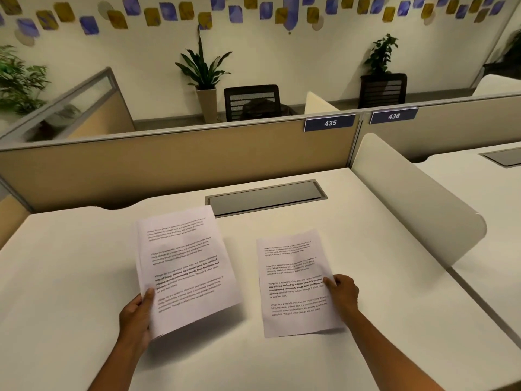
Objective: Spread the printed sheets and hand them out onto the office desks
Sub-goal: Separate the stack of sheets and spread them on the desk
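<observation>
Lower left, the left hand (139,313) pinches the remaining stack (184,268) aloft; the right hand (342,290) — fingers pressed on a single sheet (296,283) — settles it onto the desk (84,263).

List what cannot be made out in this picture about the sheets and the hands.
- Head view: how many sheets the left hand holds; the top sheet of the stack covers the rest.
- Head view: whether the right sheet lies flat on the desk; its lower edge casts a shadow.
- Head view: small print too blurred to read in full.
- Head view: right hand fingers partly under or behind the sheet's edge.
</observation>
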